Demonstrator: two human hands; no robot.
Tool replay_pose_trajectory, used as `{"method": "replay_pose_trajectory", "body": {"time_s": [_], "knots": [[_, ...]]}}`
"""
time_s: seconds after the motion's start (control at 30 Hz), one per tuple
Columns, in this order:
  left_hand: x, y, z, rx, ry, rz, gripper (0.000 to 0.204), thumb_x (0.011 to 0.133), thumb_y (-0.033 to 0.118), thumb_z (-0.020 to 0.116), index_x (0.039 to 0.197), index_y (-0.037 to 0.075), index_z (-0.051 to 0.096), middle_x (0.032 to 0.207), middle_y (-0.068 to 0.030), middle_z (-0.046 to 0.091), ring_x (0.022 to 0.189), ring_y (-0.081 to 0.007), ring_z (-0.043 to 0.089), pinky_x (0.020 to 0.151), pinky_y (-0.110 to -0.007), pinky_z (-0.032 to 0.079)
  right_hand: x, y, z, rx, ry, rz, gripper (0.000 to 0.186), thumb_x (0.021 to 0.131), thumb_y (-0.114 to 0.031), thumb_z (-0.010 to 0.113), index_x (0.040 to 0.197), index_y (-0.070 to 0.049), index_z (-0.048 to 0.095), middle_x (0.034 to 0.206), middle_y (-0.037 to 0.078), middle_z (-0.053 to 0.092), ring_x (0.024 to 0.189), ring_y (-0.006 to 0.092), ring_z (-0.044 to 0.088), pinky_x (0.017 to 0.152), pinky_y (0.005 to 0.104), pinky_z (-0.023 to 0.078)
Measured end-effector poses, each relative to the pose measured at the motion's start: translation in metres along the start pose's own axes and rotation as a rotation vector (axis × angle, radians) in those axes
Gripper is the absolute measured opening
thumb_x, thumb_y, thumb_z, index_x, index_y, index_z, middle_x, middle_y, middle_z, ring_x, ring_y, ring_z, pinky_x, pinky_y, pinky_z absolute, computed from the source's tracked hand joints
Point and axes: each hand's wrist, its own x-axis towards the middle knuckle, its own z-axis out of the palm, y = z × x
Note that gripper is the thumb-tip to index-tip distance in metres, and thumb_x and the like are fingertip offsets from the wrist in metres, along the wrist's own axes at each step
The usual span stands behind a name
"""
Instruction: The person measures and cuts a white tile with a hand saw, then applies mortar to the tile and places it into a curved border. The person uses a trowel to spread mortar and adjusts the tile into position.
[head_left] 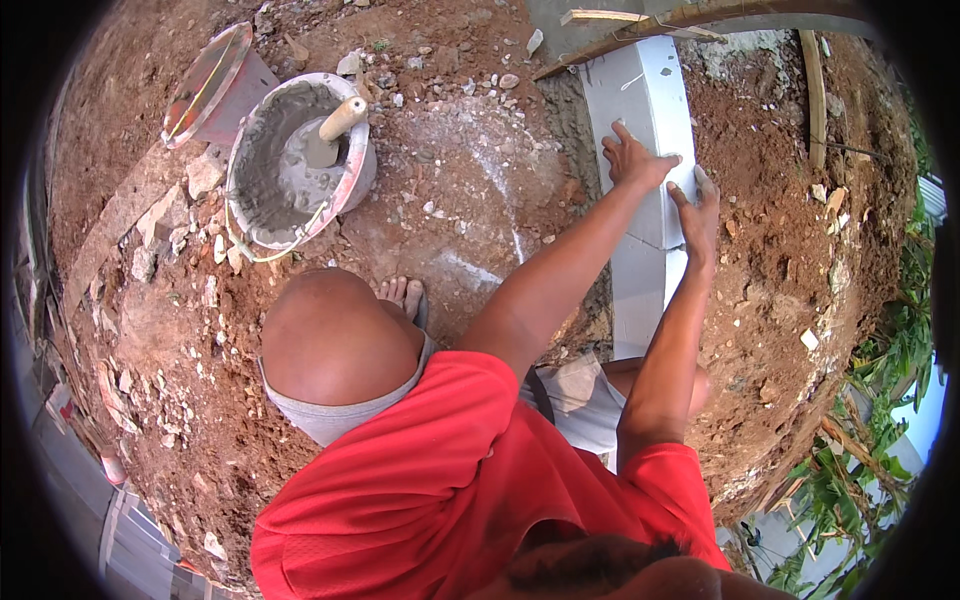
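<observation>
A pale grey building block (655, 95) lies in a row set in the soil, meeting a second block (638, 275) at a joint nearer to me. Flat on the far block's top, my left hand (632, 160) has its fingers spread and its thumb reaching the right edge. My right hand (697, 215) rests against the block's right side, open, thumb and fingers apart, their tips pointing away from me. Wet grey mortar lines the row's left side. Left of my arms stands a bucket (368, 170) of mortar, with a trowel (345, 118) leaning inside, its wooden handle upward.
A second reddish bucket (245, 95) stands behind the mortar bucket. A wooden beam (700, 12) crosses the row's far end, and a narrow plank (813, 100) lies to its right. Broken stones (207, 172) litter the brown soil at left. Green plants (840, 490) edge the right.
</observation>
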Motion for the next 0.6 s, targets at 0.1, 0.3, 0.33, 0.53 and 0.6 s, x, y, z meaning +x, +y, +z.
{"method": "replay_pose_trajectory", "body": {"time_s": [0.1, 0.3, 0.33, 0.53, 0.6], "knots": [[0.006, -0.001, -0.002, -0.003, 0.016, 0.004, 0.155, 0.067, 0.052, 0.098, 0.167, -0.003, -0.006, 0.170, -0.0407, 0.009, 0.160, -0.0505, 0.019, 0.127, -0.053, 0.034, -0.003, -0.011, -0.001, -0.070, 0.011, -0.014, 0.079, 0.086, -0.031, 0.085, 0.150, 0.004, 0.056, 0.149, 0.026, 0.055, 0.141, 0.0381, 0.053, 0.120, 0.0449, 0.041], [0.015, -0.005, 0.006, 0.030, 0.073, 0.018, 0.152, 0.066, 0.052, 0.098, 0.167, -0.001, -0.002, 0.166, -0.0351, 0.021, 0.156, -0.0479, 0.028, 0.120, -0.054, 0.043, -0.009, 0.003, -0.016, -0.055, -0.045, 0.056, 0.082, 0.080, -0.030, 0.089, 0.149, 0.002, 0.058, 0.149, 0.025, 0.057, 0.138, 0.0384, 0.058, 0.118, 0.0446, 0.044], [0.014, -0.007, 0.008, 0.028, 0.073, 0.027, 0.153, 0.065, 0.052, 0.098, 0.168, -0.001, -0.003, 0.166, -0.0357, 0.020, 0.156, -0.0483, 0.028, 0.121, -0.055, 0.042, -0.014, 0.005, -0.019, -0.072, -0.050, 0.063, 0.083, 0.079, -0.030, 0.090, 0.149, 0.002, 0.058, 0.149, 0.025, 0.057, 0.137, 0.0382, 0.058, 0.118, 0.0444, 0.044], [0.020, -0.014, 0.012, 0.034, 0.097, 0.056, 0.154, 0.065, 0.053, 0.098, 0.167, -0.004, -0.001, 0.166, -0.0372, 0.020, 0.156, -0.0493, 0.027, 0.122, -0.053, 0.042, -0.020, 0.007, -0.024, -0.105, -0.106, 0.082, 0.082, 0.080, -0.023, 0.091, 0.150, 0.003, 0.057, 0.149, 0.026, 0.059, 0.138, 0.0373, 0.059, 0.120, 0.0436, 0.043], [0.024, -0.016, 0.011, 0.005, 0.102, 0.069, 0.153, 0.065, 0.052, 0.098, 0.167, -0.005, -0.001, 0.166, -0.0376, 0.020, 0.156, -0.0494, 0.027, 0.122, -0.052, 0.042, -0.021, -0.001, -0.025, -0.113, -0.121, 0.072, 0.082, 0.080, -0.021, 0.091, 0.151, 0.005, 0.056, 0.149, 0.026, 0.059, 0.138, 0.0380, 0.058, 0.121, 0.0437, 0.043]]}}
